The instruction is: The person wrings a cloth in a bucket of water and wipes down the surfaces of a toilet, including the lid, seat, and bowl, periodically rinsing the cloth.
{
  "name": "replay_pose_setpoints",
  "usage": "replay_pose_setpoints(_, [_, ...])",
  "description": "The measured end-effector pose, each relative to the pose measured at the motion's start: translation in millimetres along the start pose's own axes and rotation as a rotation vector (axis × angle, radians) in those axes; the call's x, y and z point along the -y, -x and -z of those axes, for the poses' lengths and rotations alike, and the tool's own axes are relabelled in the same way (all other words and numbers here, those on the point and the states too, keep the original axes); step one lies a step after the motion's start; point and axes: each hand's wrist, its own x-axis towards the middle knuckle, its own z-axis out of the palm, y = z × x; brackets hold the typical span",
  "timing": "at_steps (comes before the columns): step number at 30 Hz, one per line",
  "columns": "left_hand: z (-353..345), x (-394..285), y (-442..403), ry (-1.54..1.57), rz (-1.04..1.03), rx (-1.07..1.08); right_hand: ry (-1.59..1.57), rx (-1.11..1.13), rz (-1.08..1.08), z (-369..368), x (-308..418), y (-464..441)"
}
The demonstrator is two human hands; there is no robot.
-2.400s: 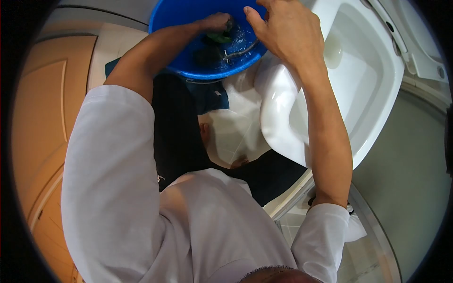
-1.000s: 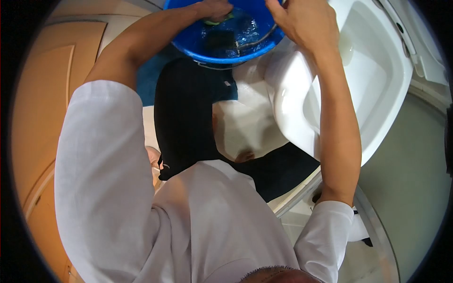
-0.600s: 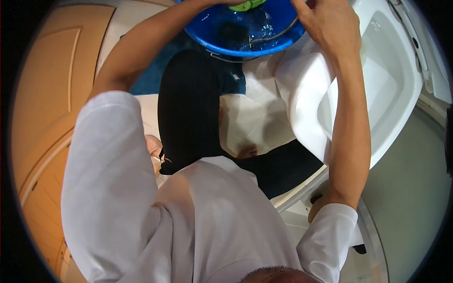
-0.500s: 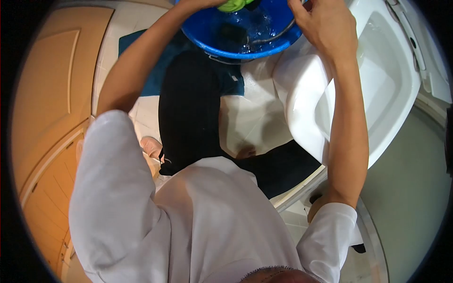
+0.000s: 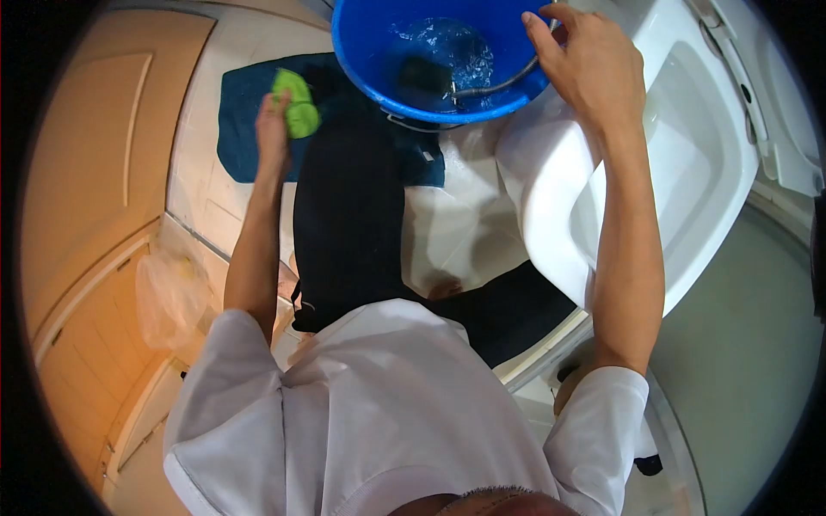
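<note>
My left hand point(image 5: 273, 138) is closed on a bright green cloth point(image 5: 297, 107), held over a dark teal mat point(image 5: 245, 129) on the floor. At the top stands a blue bucket point(image 5: 366, 82) with rippling water point(image 5: 460, 52) in it. A dark shape point(image 5: 422, 76) shows in the water; I cannot make out what it is. My right hand point(image 5: 602, 73) is at the bucket's right rim, thumb and fingers closed around a grey flexible hose point(image 5: 508, 83). The hose's end reaches down into the bucket.
A white toilet point(image 5: 551, 189) with its seat raised stands right of the bucket. On the left are a wooden door point(image 5: 103, 129) and a clear plastic bag point(image 5: 172, 297). My black-trousered leg point(image 5: 348, 215) lies between the mat and the toilet. Pale tiles cover the floor.
My left hand has moved left and down, out from above the bucket, carrying the green cloth over the mat. My right hand stays at the rim with the hose.
</note>
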Motion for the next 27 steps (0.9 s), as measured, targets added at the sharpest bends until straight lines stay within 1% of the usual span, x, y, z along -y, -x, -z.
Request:
replay_pose_setpoints(1, [6,42,-22,-0.140,0.022,0.043,0.023,0.028,-0.006,0,-1,-1])
replay_pose_setpoints(3, [-20,71,-26,-0.364,0.063,0.139,0.056,0.051,-0.015,1,-1,-2])
replay_pose_setpoints(6, [-44,100,-40,-0.401,0.067,0.196,0.087,0.033,0.019,1,-1,1])
replay_pose_setpoints(7, [-45,105,-47,-0.397,0.071,0.206,0.097,0.070,0.015,0,-2,0])
replay_pose_setpoints(9, [-37,99,-62,-0.826,0.090,0.145,0.107,0.111,0.004,1,-3,-1])
replay_pose_setpoints(10, [-28,104,-63,-1.016,-0.096,0.110,0.116,0.130,0.010,1,-3,-2])
replay_pose_setpoints(11, [-24,97,-59,-1.027,-0.096,0.121,0.122,0.151,0.013,2,-1,-2])
replay_pose_setpoints(13, [-13,76,-40,-1.272,-0.277,-0.096,0.129,0.176,-0.021,-6,-6,-4])
replay_pose_setpoints(15, [17,81,-47,-1.207,-0.392,-0.058,0.158,0.197,-0.074,-17,-15,-6])
replay_pose_setpoints(17, [23,42,-19,-1.173,-0.221,-0.003,0.279,0.120,0.208,-29,-24,-6])
replay_pose_setpoints(19, [36,29,9,-1.044,-0.133,0.024,0.472,0.244,0.321,-41,-19,-1])
replay_pose_setpoints(20, [45,18,26,-1.021,-0.141,0.079,0.468,0.248,0.310,-43,-9,-2])
replay_pose_setpoints(22, [61,6,56,-0.982,-0.188,0.158,0.505,0.700,0.298,-58,11,-9])
replay_pose_setpoints(23, [74,8,73,-0.969,-0.223,0.195,0.486,0.705,0.300,-75,14,-8])
replay_pose_setpoints(25, [92,8,101,-0.717,0.113,0.253,0.414,0.826,0.113,-109,14,-11])
replay_pose_setpoints(26, [90,-17,116,-0.720,0.165,0.324,0.406,0.820,0.100,-118,10,-10])
replay_pose_setpoints(27, [85,-44,128,-0.721,0.219,0.393,0.474,0.902,0.068,-126,3,-8])
